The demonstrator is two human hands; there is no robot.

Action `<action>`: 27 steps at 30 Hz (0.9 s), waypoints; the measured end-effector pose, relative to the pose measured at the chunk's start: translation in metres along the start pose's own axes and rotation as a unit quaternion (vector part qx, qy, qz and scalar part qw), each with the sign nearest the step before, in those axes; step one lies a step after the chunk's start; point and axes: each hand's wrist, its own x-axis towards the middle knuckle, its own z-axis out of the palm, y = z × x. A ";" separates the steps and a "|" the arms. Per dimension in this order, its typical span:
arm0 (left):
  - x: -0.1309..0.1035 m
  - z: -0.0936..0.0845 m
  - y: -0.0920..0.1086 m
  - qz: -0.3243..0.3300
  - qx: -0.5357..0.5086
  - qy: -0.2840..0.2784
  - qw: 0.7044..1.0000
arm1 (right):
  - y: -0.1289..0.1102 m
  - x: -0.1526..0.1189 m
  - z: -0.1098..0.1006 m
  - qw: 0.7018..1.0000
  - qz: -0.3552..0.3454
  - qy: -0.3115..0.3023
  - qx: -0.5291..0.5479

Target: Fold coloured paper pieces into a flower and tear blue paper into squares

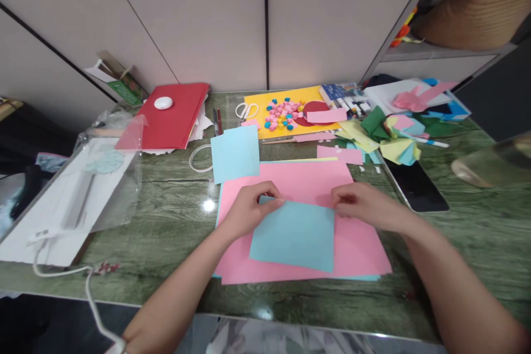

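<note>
A teal-blue sheet of paper [295, 237] is held over a larger pink sheet [315, 177]. My left hand [254, 206] pinches its upper left part between thumb and fingers. At the upper right corner, my right hand [360, 204] has its fingers closed on the paper's edge. The pink sheet rests on further sheets, with light blue edges showing beneath it. Just past my left hand lies a light blue square of paper [235, 154], overlapping the pink sheet's top left corner.
White scissors [246, 111] and a yellow sheet [265, 130] with small pink and blue pieces lie at the back. A tape roll [201, 158] sits left. On the right are a phone [418, 188], crumpled coloured paper [398, 149] and a clear bottle [493, 163]. A red folder [178, 116] lies back left.
</note>
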 end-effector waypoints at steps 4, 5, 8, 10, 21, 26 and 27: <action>0.005 -0.004 -0.009 0.002 -0.001 0.033 0.999 | 0.011 0.002 -0.007 0.988 0.032 0.133 -0.070; 0.006 -0.004 -0.011 0.003 -0.003 0.035 0.999 | 0.010 0.002 -0.006 0.988 0.023 0.146 -0.048; 0.007 -0.002 -0.012 0.002 -0.006 0.035 0.999 | -0.005 0.003 0.003 0.990 -0.036 0.124 0.051; 0.007 0.000 -0.011 -0.002 -0.004 0.035 0.999 | -0.015 0.004 0.012 0.989 -0.053 0.101 0.091; -0.007 0.020 0.002 0.065 0.169 -0.030 0.983 | -0.029 -0.003 0.030 0.996 -0.079 -0.005 0.034; -0.011 0.029 0.008 0.067 0.198 -0.045 0.977 | -0.039 -0.002 0.042 0.994 -0.107 0.013 -0.023; -0.011 0.029 0.009 0.063 0.192 -0.045 0.978 | -0.040 -0.002 0.041 0.993 -0.110 0.015 -0.026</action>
